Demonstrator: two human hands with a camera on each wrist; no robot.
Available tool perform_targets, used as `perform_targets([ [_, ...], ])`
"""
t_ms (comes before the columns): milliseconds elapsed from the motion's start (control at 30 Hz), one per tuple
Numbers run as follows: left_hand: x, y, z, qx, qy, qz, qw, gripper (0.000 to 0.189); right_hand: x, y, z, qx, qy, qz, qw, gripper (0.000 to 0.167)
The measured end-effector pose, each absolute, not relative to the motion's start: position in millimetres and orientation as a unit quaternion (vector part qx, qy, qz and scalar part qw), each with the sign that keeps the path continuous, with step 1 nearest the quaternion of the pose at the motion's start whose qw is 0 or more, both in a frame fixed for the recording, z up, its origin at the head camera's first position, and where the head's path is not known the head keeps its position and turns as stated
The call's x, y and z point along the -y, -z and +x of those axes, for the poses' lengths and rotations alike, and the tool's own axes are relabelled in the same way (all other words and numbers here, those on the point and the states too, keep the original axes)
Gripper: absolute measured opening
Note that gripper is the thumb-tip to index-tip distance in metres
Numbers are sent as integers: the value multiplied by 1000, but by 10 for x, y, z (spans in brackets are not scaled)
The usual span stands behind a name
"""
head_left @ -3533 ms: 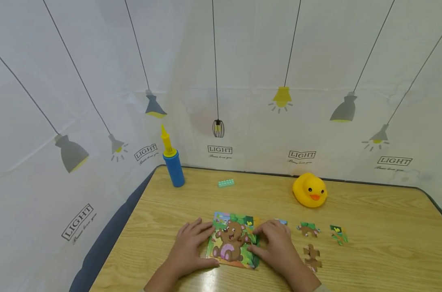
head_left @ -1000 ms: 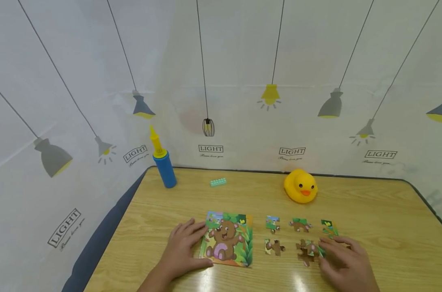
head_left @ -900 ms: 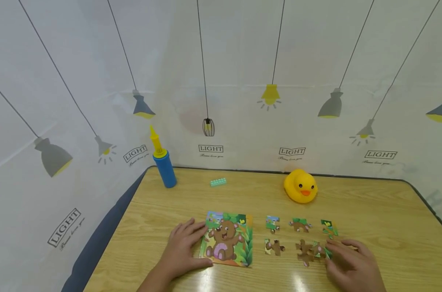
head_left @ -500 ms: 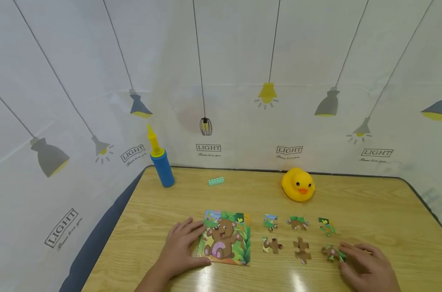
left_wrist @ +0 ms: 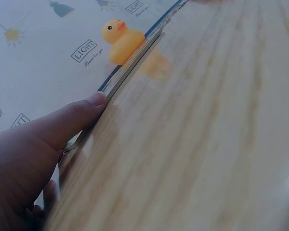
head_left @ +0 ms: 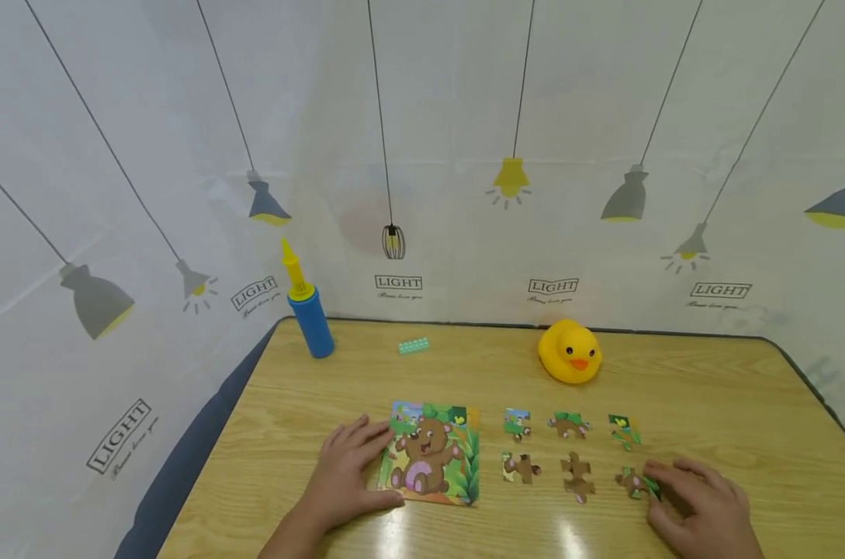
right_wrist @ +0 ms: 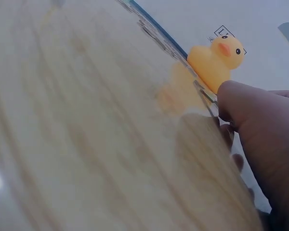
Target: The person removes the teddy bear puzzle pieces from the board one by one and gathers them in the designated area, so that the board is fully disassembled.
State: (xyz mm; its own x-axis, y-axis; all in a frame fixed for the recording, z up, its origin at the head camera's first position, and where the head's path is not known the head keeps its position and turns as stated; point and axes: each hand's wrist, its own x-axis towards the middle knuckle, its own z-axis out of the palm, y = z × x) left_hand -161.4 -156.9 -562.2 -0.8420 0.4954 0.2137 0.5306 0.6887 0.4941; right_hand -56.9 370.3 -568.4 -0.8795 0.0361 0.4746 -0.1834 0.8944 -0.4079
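A square puzzle board [head_left: 429, 458] with a brown bear picture lies on the table in the head view. My left hand [head_left: 345, 473] rests at its left side, fingers fairly straight along the left edge and thumb at the lower left corner. To its right, several loose jigsaw pieces form two rows. My right hand [head_left: 704, 505] pinches the lower right puzzle piece [head_left: 632, 482], brown and green, at its right edge between thumb and fingers. Beside it lie a brown piece [head_left: 577, 477] and a bear-paw piece [head_left: 519, 468]. In the right wrist view, the right thumb [right_wrist: 236, 103] hides most of its piece.
Behind the pieces sits a yellow rubber duck [head_left: 570, 352]. A blue and yellow hand pump [head_left: 313, 322] stands at the table's back left, with a mint toy brick [head_left: 413, 346] lying nearby. A lamp-printed white curtain [head_left: 457, 210] runs along the back edge.
My right hand has gone from the board's right edge to the loose pieces. It has slid the lower right piece rightward, off the brown middle one. My left hand stays at the board.
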Motion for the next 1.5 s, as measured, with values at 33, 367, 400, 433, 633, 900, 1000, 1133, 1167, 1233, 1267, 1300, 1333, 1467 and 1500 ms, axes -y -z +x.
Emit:
perform_targets([
  [33, 1570, 5624, -1614, 919, 277, -280, 32, 103, -3699, 5680, -569, 945, -229, 32, 232, 42],
  [367, 1565, 5624, -1620, 920, 272, -279, 32, 104, -3717, 5671, -592, 954, -234, 21, 188, 39],
  [400, 1565, 5622, -1619, 920, 272, -279, 32, 104, -3715, 5673, -593, 955, -232, 18, 184, 38],
  [433, 1566, 5622, -1617, 921, 272, -278, 31, 104, -3707, 5675, -591, 955, -229, 17, 185, 37],
  [633, 1569, 5631, -1614, 921, 267, -280, 37, 103, -3668, 5661, -586, 958, -215, 12, 189, 30],
  [900, 1564, 5635, -1610, 920, 269, -282, 39, 102, -3637, 5627, -602, 943, -233, 38, 233, 36],
  [1000, 1563, 5631, -1604, 921, 270, -280, 36, 102, -3572, 5631, -625, 934, -246, 53, 254, 36],
  [1133, 1557, 5625, -1598, 920, 272, -278, 36, 101, -3428, 5640, -697, 924, -258, 86, 267, 37],
  [1167, 1557, 5624, -1598, 920, 273, -278, 36, 101, -3379, 5639, -717, 923, -261, 93, 269, 37],
  [1233, 1557, 5625, -1598, 920, 273, -279, 37, 101, -3279, 5626, -753, 919, -267, 105, 271, 39],
  [1267, 1558, 5625, -1599, 920, 273, -279, 37, 101, -3223, 5617, -769, 918, -269, 107, 272, 42],
  [1300, 1559, 5627, -1600, 920, 273, -279, 38, 101, -3164, 5608, -784, 917, -271, 108, 271, 44],
  [1333, 1561, 5629, -1601, 920, 272, -280, 40, 101, -3104, 5603, -796, 917, -271, 109, 270, 46],
  [1467, 1569, 5638, -1604, 919, 267, -286, 49, 101, -2833, 5586, -851, 917, -269, 120, 267, 52],
  [1500, 1571, 5642, -1605, 919, 266, -287, 51, 102, -2756, 5579, -864, 917, -269, 125, 266, 51],
])
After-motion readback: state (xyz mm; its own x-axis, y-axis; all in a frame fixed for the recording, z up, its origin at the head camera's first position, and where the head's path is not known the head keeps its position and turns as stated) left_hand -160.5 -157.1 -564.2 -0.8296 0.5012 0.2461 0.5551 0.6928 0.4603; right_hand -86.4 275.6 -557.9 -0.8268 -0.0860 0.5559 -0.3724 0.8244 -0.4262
